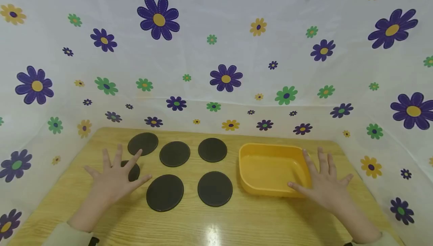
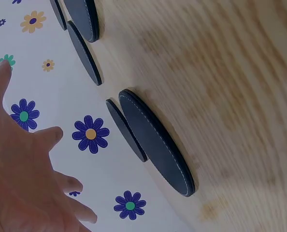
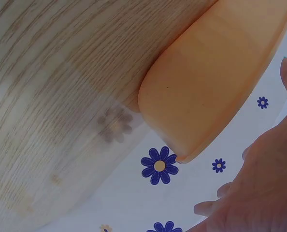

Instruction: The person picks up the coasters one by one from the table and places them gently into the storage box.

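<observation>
Fingers spread wide, my left hand (image 1: 113,180) hovers over the left side of the table and partly hides one black round coaster (image 1: 134,171). Several more coasters lie flat to its right and beyond it, among them a near one (image 1: 165,192) and a far left one (image 1: 143,144). In the left wrist view, a dark coaster (image 2: 155,142) with pale edge stitching shows up close. My right hand (image 1: 326,184), also spread and holding nothing, overlaps the right end of a yellow rectangular tub (image 1: 267,192) in the head view. The tub's inside shows nothing in it.
The light wooden table (image 1: 189,227) carries the coasters on its left and middle and the tub on its right. A white flower-printed cloth (image 1: 196,58) rises behind the table and along both sides.
</observation>
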{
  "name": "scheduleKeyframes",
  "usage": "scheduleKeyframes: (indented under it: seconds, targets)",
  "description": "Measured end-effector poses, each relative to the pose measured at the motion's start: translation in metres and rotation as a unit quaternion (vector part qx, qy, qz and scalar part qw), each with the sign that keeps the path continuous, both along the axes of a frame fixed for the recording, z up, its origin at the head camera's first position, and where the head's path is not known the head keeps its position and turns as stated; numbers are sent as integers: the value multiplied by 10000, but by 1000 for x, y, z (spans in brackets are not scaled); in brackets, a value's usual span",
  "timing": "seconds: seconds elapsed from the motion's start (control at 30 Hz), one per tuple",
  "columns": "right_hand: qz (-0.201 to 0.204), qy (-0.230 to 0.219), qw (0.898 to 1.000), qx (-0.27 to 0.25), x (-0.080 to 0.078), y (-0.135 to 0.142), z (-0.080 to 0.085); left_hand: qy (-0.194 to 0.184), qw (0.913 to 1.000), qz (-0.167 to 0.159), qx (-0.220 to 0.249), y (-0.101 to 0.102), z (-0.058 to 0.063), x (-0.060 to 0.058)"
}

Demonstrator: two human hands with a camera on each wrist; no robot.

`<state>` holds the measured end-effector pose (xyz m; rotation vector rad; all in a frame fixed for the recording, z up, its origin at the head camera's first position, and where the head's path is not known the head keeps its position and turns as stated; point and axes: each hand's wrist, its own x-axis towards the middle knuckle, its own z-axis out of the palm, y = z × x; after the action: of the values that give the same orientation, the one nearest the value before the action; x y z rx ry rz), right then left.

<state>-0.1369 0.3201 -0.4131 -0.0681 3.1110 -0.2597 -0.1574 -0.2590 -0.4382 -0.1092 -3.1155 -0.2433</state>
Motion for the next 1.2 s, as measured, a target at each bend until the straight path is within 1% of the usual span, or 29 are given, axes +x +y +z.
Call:
scheduleKeyframes:
  seconds: [0.13,0.3,0.43,0.57,0.63,0.83,0.93,1.07,1.2]
  targets:
    - [-11,15,10000,63,0,0,1,0,10000,-10,-41,-4,-2,-3]
    - [101,291,9994,178,-2,3,-2,63,9999,-44,-70,-12,-6,-8]
    - [234,539,9982,100,-4,7,-5,285,9994,-89,-148,-20,-14,-11]
    - [360,552,9978,-24,-7,11,-5,504,9983,-144,-247,-29,-22,-11]
    - [413,523,9977,-97,-8,12,-4,542,9980,-159,-296,-35,-26,-10]
    - [764,638,9950,-81,-14,15,-3,375,9988,-225,-233,-52,-34,-9]
    - [985,685,9928,-64,-18,17,-5,278,9988,-346,-189,-59,-37,-8]
    - [1195,589,9910,-150,-21,18,-8,211,9980,-540,-245,-64,-39,-8]
    - [1302,466,9901,-248,-25,19,-10,189,9972,-650,-308,-67,-42,-11]
